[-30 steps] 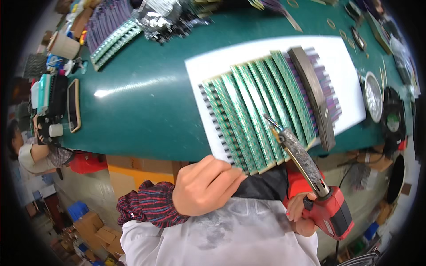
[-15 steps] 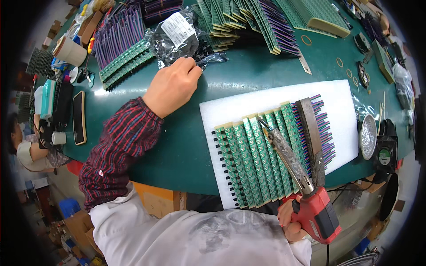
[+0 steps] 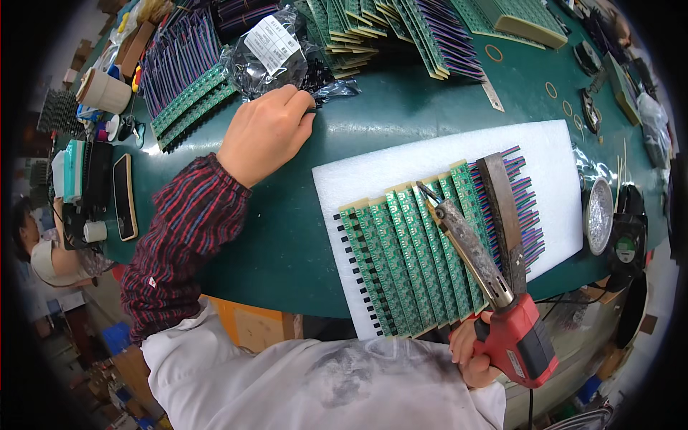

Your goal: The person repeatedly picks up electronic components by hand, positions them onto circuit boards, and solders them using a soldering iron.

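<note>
My left hand (image 3: 266,136) is closed, its fingertips at the near edge of a clear plastic bag (image 3: 254,77) of small black parts with a white label. Whatever those fingers pinch is hidden. In my right hand (image 3: 473,352) is a red-handled soldering gun (image 3: 527,344), its metal barrel slanting up and left over a row of green circuit board strips (image 3: 412,265). Small black pieces line the leftmost strip. The strips lie on a white foam sheet (image 3: 333,179). A dark metal bar (image 3: 503,215) rests across their coloured wires (image 3: 529,215).
More wired board strips (image 3: 193,100) and stacked green boards (image 3: 423,43) fill the back of the green table. A phone (image 3: 125,197) lies at left, near a person (image 3: 57,251). At right stand a round metal dish (image 3: 598,215) and a small black fan (image 3: 626,247).
The view has shifted slightly. My left hand stays at the bag with its fingers closed, and my right hand keeps the soldering gun over the strips.
</note>
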Demonstrator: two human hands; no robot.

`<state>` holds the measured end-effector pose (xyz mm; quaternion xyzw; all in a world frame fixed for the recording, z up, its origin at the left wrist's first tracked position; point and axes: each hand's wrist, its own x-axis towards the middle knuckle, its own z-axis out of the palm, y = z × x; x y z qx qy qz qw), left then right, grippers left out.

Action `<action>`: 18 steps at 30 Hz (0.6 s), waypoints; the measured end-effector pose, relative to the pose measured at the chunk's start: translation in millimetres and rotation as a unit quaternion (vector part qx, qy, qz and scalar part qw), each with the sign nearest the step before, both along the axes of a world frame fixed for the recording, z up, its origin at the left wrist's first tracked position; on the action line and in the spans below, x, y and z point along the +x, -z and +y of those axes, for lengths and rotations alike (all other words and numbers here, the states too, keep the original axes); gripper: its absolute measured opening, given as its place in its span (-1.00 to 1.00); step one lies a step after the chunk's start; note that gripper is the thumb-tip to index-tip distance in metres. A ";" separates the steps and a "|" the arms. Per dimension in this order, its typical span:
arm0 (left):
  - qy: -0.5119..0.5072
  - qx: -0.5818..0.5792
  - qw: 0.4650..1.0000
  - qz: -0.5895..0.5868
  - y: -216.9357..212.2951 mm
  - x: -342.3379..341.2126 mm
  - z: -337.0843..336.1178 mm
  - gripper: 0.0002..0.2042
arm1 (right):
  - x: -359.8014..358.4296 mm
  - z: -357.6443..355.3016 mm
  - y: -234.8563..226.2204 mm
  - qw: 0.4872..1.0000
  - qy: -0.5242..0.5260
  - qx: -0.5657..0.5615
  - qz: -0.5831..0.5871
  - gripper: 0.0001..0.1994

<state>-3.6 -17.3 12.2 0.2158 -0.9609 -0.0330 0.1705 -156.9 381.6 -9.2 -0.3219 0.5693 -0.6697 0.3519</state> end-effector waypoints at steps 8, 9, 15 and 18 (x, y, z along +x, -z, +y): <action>-0.010 -0.069 0.998 -0.002 6.9 -11.7 3.1 -0.92 | -8.8 -15.2 -0.1 1.000 -0.011 -0.012 -0.013 -0.19; -0.014 -0.067 0.998 -0.011 6.4 -13.0 3.6 -0.92 | -18.8 -23.5 3.8 0.987 -0.129 -0.097 -0.001 -0.19; 0.013 -0.064 0.998 -0.016 4.9 -9.6 4.9 -0.94 | -27.1 -32.8 2.8 0.956 -0.233 -0.174 0.029 -0.19; 0.047 -0.076 0.993 -0.078 3.7 -8.4 -2.7 -0.95 | -20.7 -29.6 1.4 0.968 -0.211 -0.139 0.017 -0.19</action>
